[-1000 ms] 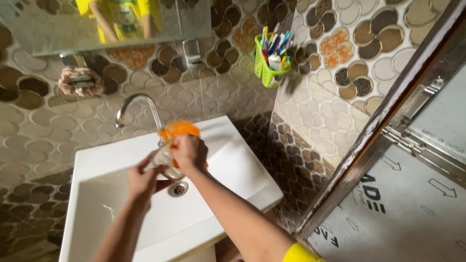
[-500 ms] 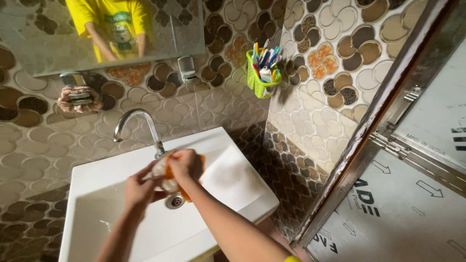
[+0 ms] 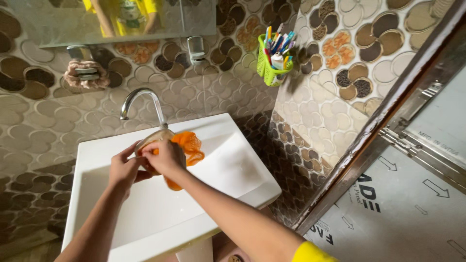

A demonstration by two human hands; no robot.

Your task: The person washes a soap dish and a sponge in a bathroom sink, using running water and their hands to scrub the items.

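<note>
White rectangular wash basin [image 3: 233, 167] against the tiled wall, with a curved chrome tap [image 3: 141, 104] mounted on its back rim

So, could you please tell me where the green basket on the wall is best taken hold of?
Take the green basket by its lower slotted body, coming from the front and below: its back sits against the tiled wall, and brushes and tubes stick out of its open top.

A clear glass [image 3: 151, 139] is held by the left hand [image 3: 124, 168] over the white sink [image 3: 233, 170], below the curved tap [image 3: 141, 104]. An orange scrubber [image 3: 187, 148] is pressed against it by the right hand [image 3: 165, 157]. A green holder of brushes [image 3: 273, 60] is hung on the tiled wall.
</note>
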